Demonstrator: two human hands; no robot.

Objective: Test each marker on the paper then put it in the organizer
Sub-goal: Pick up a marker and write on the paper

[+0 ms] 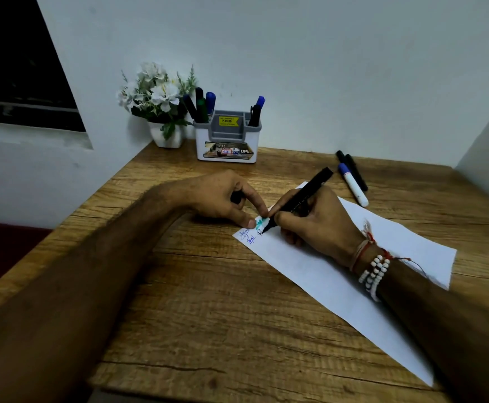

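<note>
Testing a black marker at the paper's corner

A black marker (304,196) is gripped by the right hand (315,219), whose fingers are curled round its barrel. Its tip is set on the white paper (353,286) near the far left corner, beside a teal scribble (259,222) and blue writing (246,235). That corner is pressed down by the fingertips of the left hand (223,196). A small dark object (237,196) is enclosed by its other curled fingers, and what it is cannot be told. The paper is laid slantwise on the wooden tabletop (208,301). Just beyond its far edge, a white-barrelled marker (353,184) with a blue cap and another black one (356,175) are laid side by side. At the wall, the organizer (227,141) is stood upright, with markers held in its left and right compartments. A white flower pot (167,135) is placed just left of it.
</note>
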